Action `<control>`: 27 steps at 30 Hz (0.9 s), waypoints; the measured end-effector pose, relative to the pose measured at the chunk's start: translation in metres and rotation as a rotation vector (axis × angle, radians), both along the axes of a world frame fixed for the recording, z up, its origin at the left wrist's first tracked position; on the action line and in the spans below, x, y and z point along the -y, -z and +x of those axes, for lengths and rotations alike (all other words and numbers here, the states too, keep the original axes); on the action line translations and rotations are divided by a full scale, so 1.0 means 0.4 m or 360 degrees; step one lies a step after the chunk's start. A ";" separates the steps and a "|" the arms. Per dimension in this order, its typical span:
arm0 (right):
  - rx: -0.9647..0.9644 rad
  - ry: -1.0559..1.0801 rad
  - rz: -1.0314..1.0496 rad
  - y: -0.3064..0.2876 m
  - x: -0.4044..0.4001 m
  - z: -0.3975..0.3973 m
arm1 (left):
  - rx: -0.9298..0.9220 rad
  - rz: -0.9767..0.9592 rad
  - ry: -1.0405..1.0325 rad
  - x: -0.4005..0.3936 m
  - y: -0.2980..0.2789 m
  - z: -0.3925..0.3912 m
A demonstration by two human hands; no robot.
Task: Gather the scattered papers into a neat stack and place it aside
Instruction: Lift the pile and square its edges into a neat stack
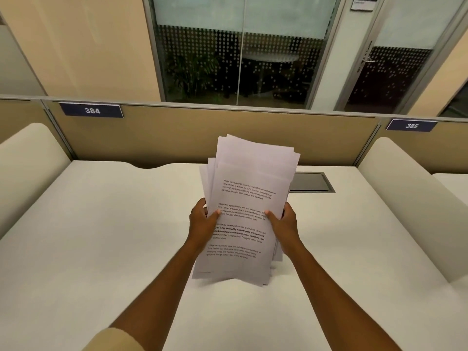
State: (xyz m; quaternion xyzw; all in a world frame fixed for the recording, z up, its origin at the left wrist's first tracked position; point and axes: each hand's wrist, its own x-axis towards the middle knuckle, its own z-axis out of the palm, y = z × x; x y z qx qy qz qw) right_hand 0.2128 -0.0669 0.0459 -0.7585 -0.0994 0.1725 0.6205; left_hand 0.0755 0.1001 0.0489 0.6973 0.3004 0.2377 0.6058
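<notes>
We've got the desk (106,224) filling the lower 2/3 of the frame, w/ a dark cable hatch (312,182) set flush right of centre. No loose sheets show on it, so gathering looks done; we judge we're at the squaring-up step.

The papers (250,178) sit mid-frame, held up on end & leaning away, bottom edge just above or touching the desk (can't tell which). Top edges are fanned, corners uneven.

Left hand (202,224) grips the stack's left edge, thumb on the printed front. Right hand (285,224) does the same on the right edge. Both grips are clamped on paper.

Next, we think: tap edges on the desk till flush, then lay flat off to one side.
</notes>
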 end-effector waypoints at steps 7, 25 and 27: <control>0.0226 0.0014 0.0136 -0.056 -0.006 -0.008 | 0.0112 0.0129 -0.0185 0.021 -0.025 0.022; 0.0272 -0.0009 0.0159 -0.046 -0.005 -0.041 | 0.0157 -0.0025 -0.0293 0.034 -0.024 0.005; 0.0271 -0.0025 0.0134 -0.039 -0.002 -0.046 | 0.0180 -0.0009 -0.0267 0.033 -0.026 0.003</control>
